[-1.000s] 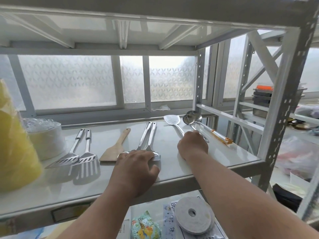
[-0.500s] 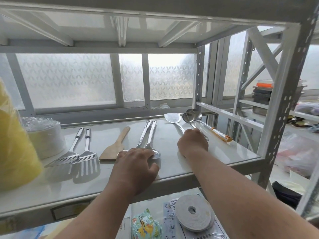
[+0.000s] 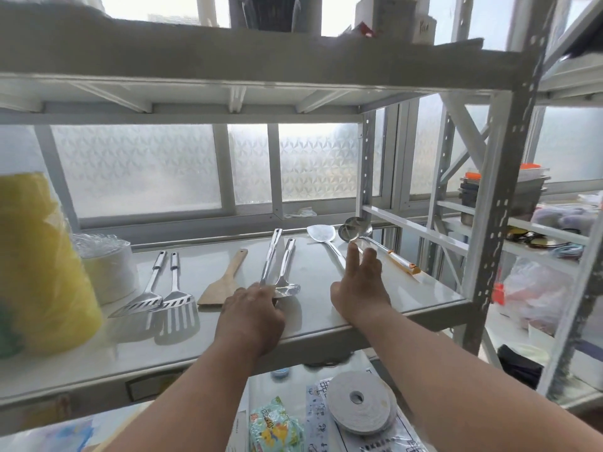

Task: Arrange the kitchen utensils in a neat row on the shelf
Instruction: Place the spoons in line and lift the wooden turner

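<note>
— Where are our hands?
— Our left hand [image 3: 253,316] lies flat on the spoon bowls [image 3: 284,288] near the shelf [image 3: 326,324] front edge; our right hand [image 3: 360,285], fingers spread, holds nothing beside the ladles [image 3: 354,230] at the back right corner.

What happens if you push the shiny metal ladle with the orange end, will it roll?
The shiny metal ladle with the orange-tipped handle would probably rock or swing rather than slide straight, since its round bowl sits on the smooth white shelf. It looks stiff, being metal. It lies near the shelf's right edge, so a hard push might knock it off.
</note>
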`<move>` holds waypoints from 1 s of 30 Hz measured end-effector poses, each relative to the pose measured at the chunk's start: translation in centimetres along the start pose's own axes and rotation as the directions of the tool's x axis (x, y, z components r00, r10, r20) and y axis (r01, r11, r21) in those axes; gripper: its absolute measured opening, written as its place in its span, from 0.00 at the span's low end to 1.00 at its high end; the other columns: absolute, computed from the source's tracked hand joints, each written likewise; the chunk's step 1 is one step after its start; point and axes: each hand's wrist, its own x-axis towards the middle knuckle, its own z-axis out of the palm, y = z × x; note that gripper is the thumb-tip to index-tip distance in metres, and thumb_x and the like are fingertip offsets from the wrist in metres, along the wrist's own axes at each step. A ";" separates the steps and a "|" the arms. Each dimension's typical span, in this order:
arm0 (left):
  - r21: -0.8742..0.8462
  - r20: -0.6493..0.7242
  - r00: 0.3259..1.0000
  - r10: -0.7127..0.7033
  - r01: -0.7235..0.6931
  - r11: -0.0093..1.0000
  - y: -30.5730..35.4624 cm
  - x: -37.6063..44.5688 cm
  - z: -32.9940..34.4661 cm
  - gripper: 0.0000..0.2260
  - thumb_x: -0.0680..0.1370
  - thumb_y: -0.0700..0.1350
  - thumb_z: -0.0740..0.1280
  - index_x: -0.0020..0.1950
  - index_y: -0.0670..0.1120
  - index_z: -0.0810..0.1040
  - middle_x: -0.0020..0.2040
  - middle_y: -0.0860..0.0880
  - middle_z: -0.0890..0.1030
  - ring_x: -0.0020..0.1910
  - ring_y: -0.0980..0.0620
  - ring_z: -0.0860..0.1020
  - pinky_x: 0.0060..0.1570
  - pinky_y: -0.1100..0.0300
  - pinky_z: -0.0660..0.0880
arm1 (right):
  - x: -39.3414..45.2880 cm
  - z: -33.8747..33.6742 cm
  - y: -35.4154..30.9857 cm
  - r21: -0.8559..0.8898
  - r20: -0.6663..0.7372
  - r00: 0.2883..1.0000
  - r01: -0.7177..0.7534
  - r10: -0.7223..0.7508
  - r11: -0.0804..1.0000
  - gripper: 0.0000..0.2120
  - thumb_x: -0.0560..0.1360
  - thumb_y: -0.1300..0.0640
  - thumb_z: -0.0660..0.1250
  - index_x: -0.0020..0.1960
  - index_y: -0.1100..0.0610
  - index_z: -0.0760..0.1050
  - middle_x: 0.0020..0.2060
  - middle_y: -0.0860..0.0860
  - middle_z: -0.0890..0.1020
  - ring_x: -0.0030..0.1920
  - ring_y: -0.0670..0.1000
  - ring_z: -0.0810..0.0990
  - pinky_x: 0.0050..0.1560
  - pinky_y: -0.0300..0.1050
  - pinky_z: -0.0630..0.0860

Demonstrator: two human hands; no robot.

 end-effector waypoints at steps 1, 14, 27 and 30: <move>0.011 -0.013 1.000 0.013 -0.013 1.000 0.2 -0.3 -0.3 0.11 0.80 0.49 0.58 0.57 0.52 0.79 0.62 0.48 0.82 0.62 0.42 0.77 0.63 0.47 0.71 | -0.9 -0.3 0.2 0.016 0.026 1.000 0.011 -0.011 1.000 0.38 0.76 0.55 0.62 0.79 0.54 0.46 0.72 0.59 0.53 0.73 0.63 0.57 0.71 0.59 0.65; -0.268 -0.435 0.898 0.060 -0.193 0.944 1.7 -6.0 -8.9 0.08 0.86 0.47 0.63 0.52 0.45 0.79 0.46 0.39 0.86 0.47 0.34 0.84 0.42 0.51 0.72 | -6.3 -5.8 0.6 0.017 0.163 0.981 0.105 -0.106 0.994 0.38 0.72 0.52 0.66 0.78 0.51 0.54 0.72 0.59 0.64 0.73 0.62 0.63 0.74 0.57 0.64; -0.986 -0.017 0.920 -0.393 0.051 0.161 -4.8 -4.0 -14.4 0.11 0.70 0.47 0.78 0.50 0.45 0.89 0.49 0.43 0.89 0.52 0.39 0.87 0.55 0.40 0.85 | -4.2 -10.9 -1.8 -0.304 -0.038 0.936 0.323 -0.350 0.896 0.48 0.76 0.38 0.69 0.83 0.46 0.41 0.81 0.57 0.54 0.80 0.61 0.55 0.78 0.60 0.56; -0.993 0.060 0.933 -0.356 0.092 0.074 -5.6 -4.0 -15.0 0.09 0.78 0.43 0.77 0.54 0.39 0.86 0.50 0.42 0.89 0.52 0.41 0.88 0.59 0.42 0.83 | -4.1 -11.3 -0.8 -0.295 -0.110 0.908 0.360 -0.405 0.885 0.37 0.74 0.48 0.72 0.78 0.47 0.58 0.70 0.54 0.72 0.70 0.61 0.72 0.70 0.61 0.69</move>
